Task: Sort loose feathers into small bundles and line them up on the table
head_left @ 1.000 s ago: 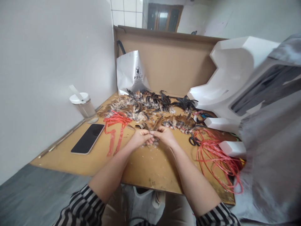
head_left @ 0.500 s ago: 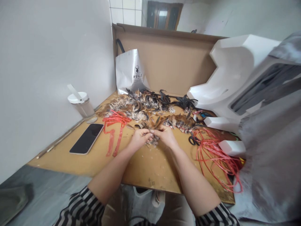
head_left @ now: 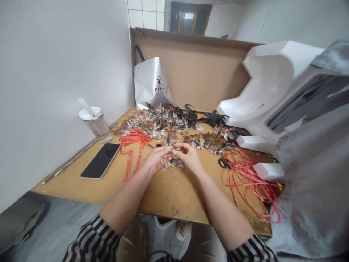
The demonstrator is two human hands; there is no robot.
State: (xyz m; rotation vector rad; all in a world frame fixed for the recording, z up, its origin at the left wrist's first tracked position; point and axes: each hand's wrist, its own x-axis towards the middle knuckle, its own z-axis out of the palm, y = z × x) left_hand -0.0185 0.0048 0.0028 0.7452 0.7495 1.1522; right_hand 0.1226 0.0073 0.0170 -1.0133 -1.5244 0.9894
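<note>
My left hand (head_left: 159, 158) and my right hand (head_left: 188, 155) meet fingertip to fingertip over the front middle of the table. Both are pinched on a small bunch of brown feathers (head_left: 170, 136), whose tips rise behind the fingers; the fingers hide the gripped part. Under my hands lies a tuft of pale grey-brown feathers (head_left: 172, 165). To the right is a row of brown feather bundles (head_left: 208, 141), and a longer heap of brown and black feathers (head_left: 163, 118) lies farther back. Cut red plastic strips (head_left: 135, 137) rest left of my hands.
A phone (head_left: 100, 161) and a lidded cup (head_left: 95, 123) are at left. Black-handled scissors (head_left: 224, 161) lie beside tangled red twine (head_left: 249, 178) at right. A silver bag (head_left: 149, 83) stands against the cardboard (head_left: 204, 69) behind. White foam (head_left: 268, 80) borders the right.
The brown feathers between my hands no longer fan out to the right and now show as a narrower bunch. My left hand has shifted slightly left, its fingers more extended.
</note>
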